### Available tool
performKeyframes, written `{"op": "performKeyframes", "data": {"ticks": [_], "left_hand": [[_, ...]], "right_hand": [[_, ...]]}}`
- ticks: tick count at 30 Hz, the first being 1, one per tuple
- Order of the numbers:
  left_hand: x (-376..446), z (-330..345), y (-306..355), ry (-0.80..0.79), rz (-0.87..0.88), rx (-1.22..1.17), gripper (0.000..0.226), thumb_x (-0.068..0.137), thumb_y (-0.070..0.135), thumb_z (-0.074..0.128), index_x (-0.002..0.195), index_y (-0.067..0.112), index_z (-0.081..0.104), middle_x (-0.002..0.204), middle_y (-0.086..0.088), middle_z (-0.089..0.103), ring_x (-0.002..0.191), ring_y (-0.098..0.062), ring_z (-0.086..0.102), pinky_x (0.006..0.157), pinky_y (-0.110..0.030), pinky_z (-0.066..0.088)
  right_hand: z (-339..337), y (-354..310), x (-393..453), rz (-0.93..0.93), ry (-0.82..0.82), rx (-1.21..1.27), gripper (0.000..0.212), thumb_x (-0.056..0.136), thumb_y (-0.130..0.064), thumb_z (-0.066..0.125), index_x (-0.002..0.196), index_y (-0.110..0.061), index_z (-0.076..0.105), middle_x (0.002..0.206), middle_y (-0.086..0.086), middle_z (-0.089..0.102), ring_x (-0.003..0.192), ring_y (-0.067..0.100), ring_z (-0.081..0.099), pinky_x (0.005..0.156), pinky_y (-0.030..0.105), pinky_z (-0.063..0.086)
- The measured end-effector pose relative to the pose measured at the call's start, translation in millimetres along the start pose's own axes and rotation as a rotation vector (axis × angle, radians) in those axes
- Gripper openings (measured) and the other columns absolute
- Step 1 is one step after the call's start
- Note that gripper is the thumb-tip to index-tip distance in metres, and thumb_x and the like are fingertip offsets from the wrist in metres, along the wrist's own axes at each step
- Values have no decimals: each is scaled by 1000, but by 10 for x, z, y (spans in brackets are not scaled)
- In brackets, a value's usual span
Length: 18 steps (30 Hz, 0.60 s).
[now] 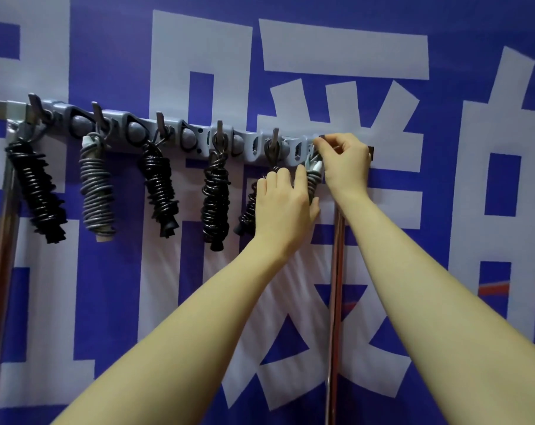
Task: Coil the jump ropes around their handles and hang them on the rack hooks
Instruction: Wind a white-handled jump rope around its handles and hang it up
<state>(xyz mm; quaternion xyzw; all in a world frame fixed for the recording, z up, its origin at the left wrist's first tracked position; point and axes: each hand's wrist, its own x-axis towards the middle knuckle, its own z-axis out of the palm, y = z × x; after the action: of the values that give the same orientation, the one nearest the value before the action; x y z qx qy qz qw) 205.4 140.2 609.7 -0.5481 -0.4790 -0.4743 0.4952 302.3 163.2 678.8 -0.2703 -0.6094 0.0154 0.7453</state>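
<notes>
A grey hook rack (pixel 251 142) runs across the wall at chest height. Several coiled jump ropes hang from its hooks: a black one (pixel 36 188) at far left, a grey one (pixel 96 191), then more black ones (pixel 160 185) (pixel 215 197). A fifth black coil (pixel 248 210) is partly hidden behind my left hand (pixel 283 204). My left hand grips a grey coiled rope (pixel 313 173) at the rack's right end. My right hand (pixel 344 161) pinches the rope's top loop at the last hook (pixel 320 138).
A blue banner (pixel 444 41) with large white characters covers the wall behind. Chrome stand poles rise at the left (pixel 2 240) and right (pixel 336 286) ends of the rack.
</notes>
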Motion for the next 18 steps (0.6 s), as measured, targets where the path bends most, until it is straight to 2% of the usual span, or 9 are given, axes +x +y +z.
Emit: {"op": "performKeyframes", "data": {"ticks": [8,12,14,18], "left_hand": [[-178,95,101,53,3,16,55,68,32,78,113,1,67,77,-10,58,68,-27,55,63,-34,42],[-189,57,44,32,4,2,52,85,38,47,119,4,65,82,-10,58,71,-28,54,64,-35,42],[-170,13,11,2,1,-54,55,86,40,42,121,4,64,83,-12,59,71,-30,54,64,-36,43],[-221,-109,-41,-37,23,-187,53,86,38,44,122,5,64,92,-11,62,75,-31,56,65,-36,47]], "right_hand": [[-11,26,40,55,-34,44,15,87,-27,69,92,-14,73,87,1,71,86,18,67,82,42,56],[-24,8,9,78,-41,36,15,88,-31,67,93,-19,73,85,-5,70,86,16,67,82,44,55],[-45,-1,-13,81,-42,22,20,89,-32,66,99,-17,73,89,-5,70,89,15,66,82,43,56],[-131,-43,-87,67,-76,-59,25,92,-33,62,110,-19,72,106,1,69,101,18,63,87,41,52]]}}
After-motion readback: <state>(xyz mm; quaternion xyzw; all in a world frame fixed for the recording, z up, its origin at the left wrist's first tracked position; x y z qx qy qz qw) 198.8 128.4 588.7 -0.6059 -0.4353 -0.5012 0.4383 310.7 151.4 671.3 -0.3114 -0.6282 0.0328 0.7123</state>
